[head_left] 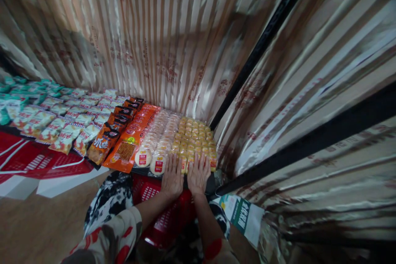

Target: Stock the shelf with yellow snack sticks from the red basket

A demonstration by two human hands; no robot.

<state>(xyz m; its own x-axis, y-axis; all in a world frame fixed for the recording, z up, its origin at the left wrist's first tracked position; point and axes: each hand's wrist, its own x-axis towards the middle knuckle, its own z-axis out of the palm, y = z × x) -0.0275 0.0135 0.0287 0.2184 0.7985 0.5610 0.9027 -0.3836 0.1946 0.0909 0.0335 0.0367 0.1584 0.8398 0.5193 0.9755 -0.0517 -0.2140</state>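
My left hand (172, 175) lies flat with its fingers stretched out over the front ends of the rows of small yellow-wrapped snacks (194, 134). Beside it, my right hand (198, 173) rests in the same way on the yellow packs nearer the right end. Neither hand grips anything. Just left of my left hand are rows of round white crackers (158, 163) in clear wrappers with red labels. Further left come an orange bag of stick snacks (125, 151) and darker orange-and-black packets (103, 142).
White snack bags (66, 134) and teal packets (18, 95) fill the shelf's left side. A red basket (40, 161) stands in front, another red basket (161, 218) below my arms. Black poles (256, 55) and a striped curtain (173, 41) border the shelf. A printed bag (243, 216) sits lower right.
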